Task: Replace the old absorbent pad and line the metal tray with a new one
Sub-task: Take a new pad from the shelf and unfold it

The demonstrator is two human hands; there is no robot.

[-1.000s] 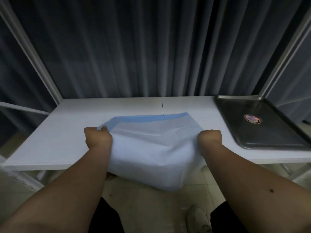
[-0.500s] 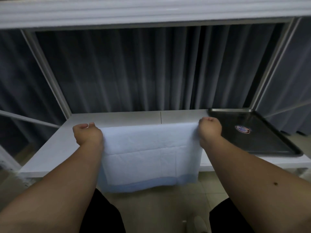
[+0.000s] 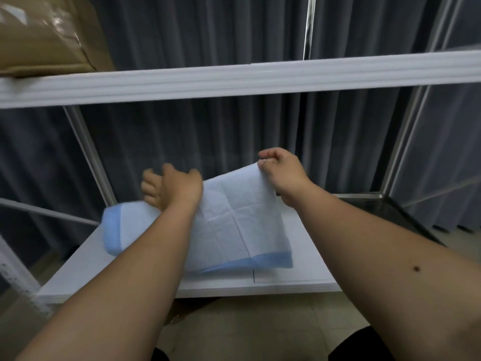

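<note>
The absorbent pad (image 3: 234, 225), white with a blue border, hangs above the white table (image 3: 307, 259). My right hand (image 3: 282, 169) pinches its upper right corner and lifts it. My left hand (image 3: 170, 188) is at the pad's top edge with fingers spread and blurred, and grips nothing that I can see. The pad's left side droops towards the table. The dark metal tray (image 3: 390, 207) lies on the table at the right, mostly hidden behind my right forearm.
A white upper shelf (image 3: 234, 79) runs across the view above my hands, with a brown cardboard box (image 3: 44, 40) on it at the left. Grey curtains hang behind the rack. Metal uprights (image 3: 88, 152) stand at both sides.
The view has tilted up. My right hand has raised its corner of the pad. My left hand has let go of its corner, and that side of the pad has dropped to the left.
</note>
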